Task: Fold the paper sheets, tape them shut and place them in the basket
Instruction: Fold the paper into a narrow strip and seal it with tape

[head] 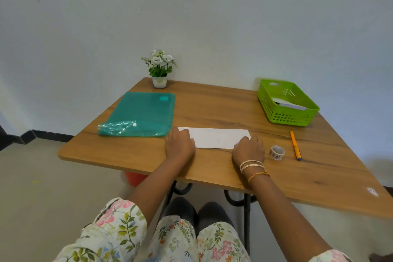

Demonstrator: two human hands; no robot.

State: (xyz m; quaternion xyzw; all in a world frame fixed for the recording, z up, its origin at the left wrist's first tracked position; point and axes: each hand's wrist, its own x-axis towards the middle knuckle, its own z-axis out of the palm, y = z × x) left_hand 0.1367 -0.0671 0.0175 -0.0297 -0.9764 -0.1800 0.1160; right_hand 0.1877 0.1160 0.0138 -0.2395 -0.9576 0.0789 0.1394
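- Here, a folded sheet (214,138) lies flat on the table (212,110), long side toward the person.
- The left hand (179,144) rests on the sheet's left end, fingers laid flat, gripping nothing.
- The right hand (248,148) presses the right end, fingers slightly bent, palm down.
- The tape (277,152) sits just right of the right hand; a pen (295,145) lies beyond it.
- The basket (287,102) at the far right corner holds white paper.
- A teal folder (140,114) lies left of the sheet, a potted plant (159,68) behind it.

Folded white paper strip (214,138) flat mid-table; green basket (285,116) holding papers
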